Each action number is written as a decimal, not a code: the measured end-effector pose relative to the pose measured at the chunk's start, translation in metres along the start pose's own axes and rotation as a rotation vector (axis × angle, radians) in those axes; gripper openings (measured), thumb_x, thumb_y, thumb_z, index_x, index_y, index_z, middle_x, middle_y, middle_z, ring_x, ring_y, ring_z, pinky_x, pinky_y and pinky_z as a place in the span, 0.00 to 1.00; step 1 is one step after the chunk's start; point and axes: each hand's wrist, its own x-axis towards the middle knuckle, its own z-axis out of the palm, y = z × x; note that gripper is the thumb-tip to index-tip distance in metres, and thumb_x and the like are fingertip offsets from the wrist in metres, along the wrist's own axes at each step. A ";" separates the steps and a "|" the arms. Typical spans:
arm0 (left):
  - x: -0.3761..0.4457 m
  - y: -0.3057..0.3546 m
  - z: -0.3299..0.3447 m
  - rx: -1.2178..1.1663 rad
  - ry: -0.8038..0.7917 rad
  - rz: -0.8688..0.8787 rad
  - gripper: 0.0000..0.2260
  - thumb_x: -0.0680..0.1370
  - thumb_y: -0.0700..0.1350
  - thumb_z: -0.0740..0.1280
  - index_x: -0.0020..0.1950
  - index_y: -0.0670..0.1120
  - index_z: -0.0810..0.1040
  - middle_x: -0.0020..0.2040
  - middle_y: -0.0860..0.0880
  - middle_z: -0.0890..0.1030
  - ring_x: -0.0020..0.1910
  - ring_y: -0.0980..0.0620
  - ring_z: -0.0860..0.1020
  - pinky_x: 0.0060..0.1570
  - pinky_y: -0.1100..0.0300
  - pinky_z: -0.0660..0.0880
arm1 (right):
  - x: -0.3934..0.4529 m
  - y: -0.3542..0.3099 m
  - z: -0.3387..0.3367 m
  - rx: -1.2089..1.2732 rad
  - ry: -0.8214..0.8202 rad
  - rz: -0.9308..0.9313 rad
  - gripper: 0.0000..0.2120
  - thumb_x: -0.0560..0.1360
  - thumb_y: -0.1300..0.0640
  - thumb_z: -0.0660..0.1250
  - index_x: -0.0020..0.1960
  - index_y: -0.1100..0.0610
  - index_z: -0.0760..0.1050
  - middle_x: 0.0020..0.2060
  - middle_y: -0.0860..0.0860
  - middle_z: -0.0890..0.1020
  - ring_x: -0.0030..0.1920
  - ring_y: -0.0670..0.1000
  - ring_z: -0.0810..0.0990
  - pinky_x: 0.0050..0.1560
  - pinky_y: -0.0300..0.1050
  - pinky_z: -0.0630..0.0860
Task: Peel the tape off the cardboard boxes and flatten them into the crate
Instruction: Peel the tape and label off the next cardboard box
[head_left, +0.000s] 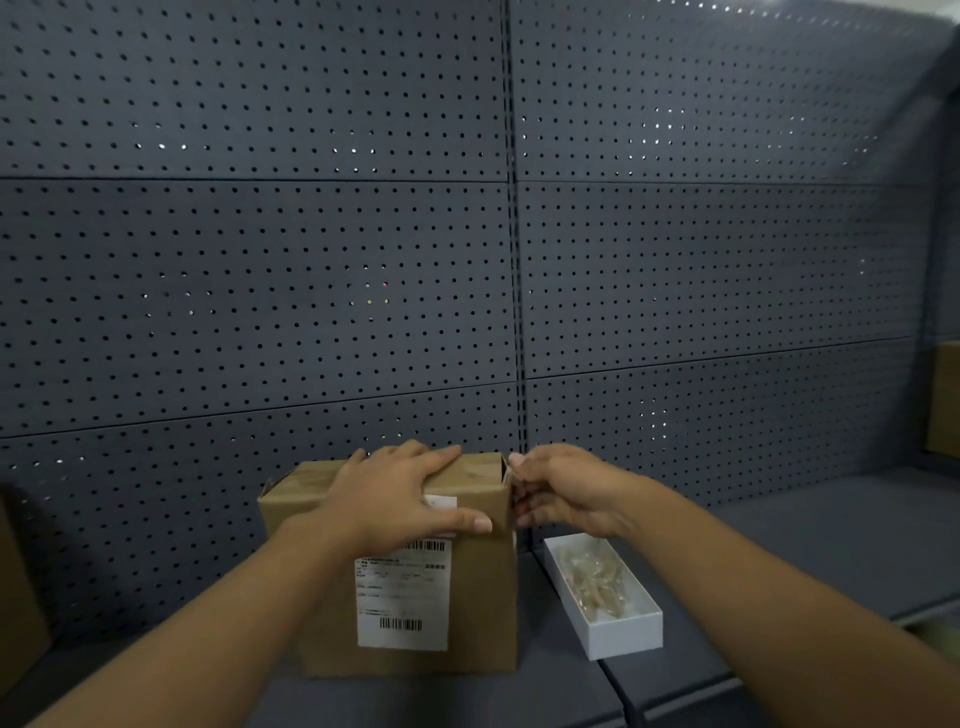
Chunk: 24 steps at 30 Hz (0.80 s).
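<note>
Left hand (400, 499) flat, fingers spread, steadying cardboard box (415, 597) top. Right hand (566, 493) at 3 o'clock corner, fingers curled, apparently pinching tape end; white tray (623, 631) near.

Left hand (400, 499) spread flat, right hand (563, 493) pinching.

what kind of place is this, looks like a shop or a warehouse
Probably a stockroom or packing area. Dark pegboard panels back a grey shelf, a cardboard box bears a shipping label with barcodes, and a white tray holds crumpled peeled tape.
</note>
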 end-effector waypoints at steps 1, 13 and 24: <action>-0.002 -0.001 -0.001 -0.008 0.010 0.002 0.53 0.61 0.88 0.50 0.82 0.65 0.54 0.74 0.59 0.69 0.72 0.52 0.68 0.75 0.39 0.61 | -0.001 -0.001 0.002 0.005 0.025 -0.033 0.09 0.84 0.56 0.64 0.49 0.61 0.74 0.42 0.58 0.79 0.42 0.57 0.81 0.45 0.49 0.82; -0.043 -0.019 -0.016 -0.656 0.294 -0.125 0.49 0.64 0.85 0.58 0.81 0.65 0.59 0.67 0.63 0.70 0.68 0.56 0.72 0.68 0.45 0.72 | -0.008 -0.075 0.067 -0.027 0.173 -0.389 0.15 0.79 0.50 0.72 0.37 0.54 0.74 0.35 0.50 0.78 0.40 0.50 0.75 0.48 0.46 0.72; -0.068 -0.049 -0.045 -0.945 0.182 -0.324 0.42 0.68 0.85 0.49 0.69 0.60 0.74 0.67 0.55 0.78 0.66 0.51 0.76 0.67 0.46 0.70 | 0.004 -0.105 0.144 -0.276 0.119 -0.425 0.14 0.78 0.51 0.72 0.38 0.57 0.74 0.33 0.53 0.77 0.34 0.51 0.76 0.38 0.45 0.74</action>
